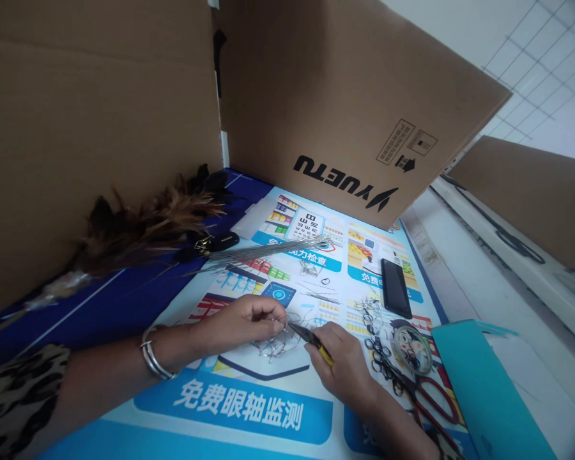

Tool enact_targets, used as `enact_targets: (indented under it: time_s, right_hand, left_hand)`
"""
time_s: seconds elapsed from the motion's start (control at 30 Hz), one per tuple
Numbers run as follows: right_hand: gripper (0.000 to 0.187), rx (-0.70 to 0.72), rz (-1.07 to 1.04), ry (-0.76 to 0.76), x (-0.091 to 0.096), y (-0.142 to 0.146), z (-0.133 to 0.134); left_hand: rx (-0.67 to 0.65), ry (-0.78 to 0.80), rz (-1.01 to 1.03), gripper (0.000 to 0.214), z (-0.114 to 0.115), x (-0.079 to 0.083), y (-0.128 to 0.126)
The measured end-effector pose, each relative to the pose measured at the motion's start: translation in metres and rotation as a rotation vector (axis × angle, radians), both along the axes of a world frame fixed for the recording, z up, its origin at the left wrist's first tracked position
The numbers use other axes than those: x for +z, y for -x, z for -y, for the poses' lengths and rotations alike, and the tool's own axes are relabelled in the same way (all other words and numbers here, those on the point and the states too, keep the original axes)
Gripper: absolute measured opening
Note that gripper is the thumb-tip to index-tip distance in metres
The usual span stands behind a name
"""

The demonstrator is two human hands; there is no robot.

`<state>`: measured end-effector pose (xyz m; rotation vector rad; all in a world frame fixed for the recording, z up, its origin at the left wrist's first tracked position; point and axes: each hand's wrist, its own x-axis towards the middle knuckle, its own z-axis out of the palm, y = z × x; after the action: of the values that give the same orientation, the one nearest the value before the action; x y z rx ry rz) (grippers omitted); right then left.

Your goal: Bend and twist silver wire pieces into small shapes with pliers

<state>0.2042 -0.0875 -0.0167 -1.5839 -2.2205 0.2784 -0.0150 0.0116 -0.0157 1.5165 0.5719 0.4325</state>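
Note:
My right hand [342, 361] is closed around the yellow-and-black handles of a pair of pliers [303, 331]. The pliers' jaws point left and meet the fingertips of my left hand [252, 319]. That hand is pinched, with its thumb and forefinger on what looks like thin wire; the exact piece is too small to make out. Just under both hands lies a loose tangle of thin silvery wire [273, 348] on the printed mat. Farther back, a few short straight wires [321, 295] lie near a small wire heap [310, 268].
A bundle of long wires [273, 248] lies behind my hands, beside feathers [153, 217]. To the right are a black phone-like slab [395, 287], a round clear container [412, 349], black rings [378, 351], red-handled scissors [434, 399] and a teal box [489, 390]. Cardboard panels [345, 96] stand behind.

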Motion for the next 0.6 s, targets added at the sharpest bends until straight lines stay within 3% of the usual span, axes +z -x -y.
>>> enact_targets:
  time_s: [0.6]
  right_hand:
    - [0.015,0.026,-0.038,-0.023,-0.0014,0.0013,0.001]
  left_hand:
    - [-0.029,-0.111,-0.043,0.017,0.0018,0.0026,-0.0019]
